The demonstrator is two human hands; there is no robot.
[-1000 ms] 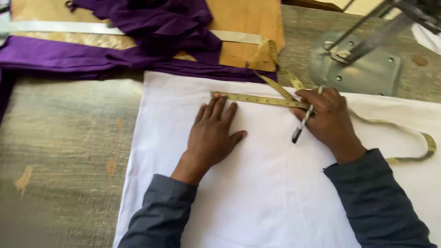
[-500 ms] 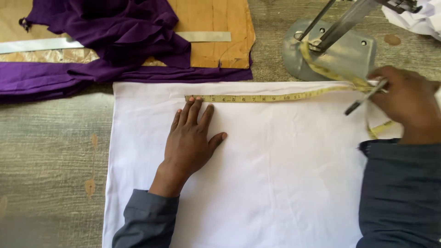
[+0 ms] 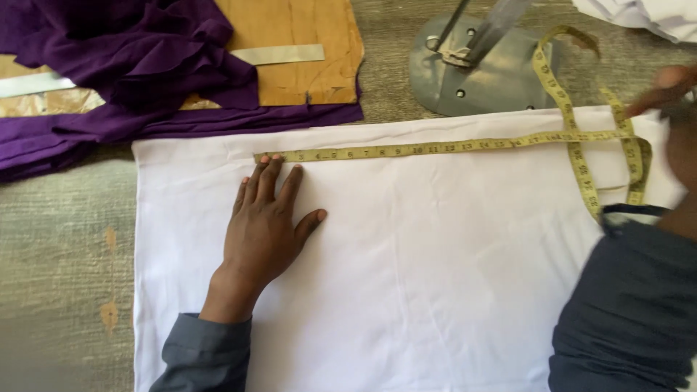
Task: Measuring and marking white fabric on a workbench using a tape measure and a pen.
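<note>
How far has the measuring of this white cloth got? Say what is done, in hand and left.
Done: white cloth lies flat. In hand: left hand pins the yellow tape measure at its start; right hand, blurred, pulls it along the top edge. Left: no mark shows on the cloth.

Bright even daylight, soft shadows (right edge motion-blurred)

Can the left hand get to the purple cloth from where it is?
Probably yes. The left hand lies flat on the white cloth, fingertips at the tape. The purple cloth lies just beyond, with nothing standing between.
</note>
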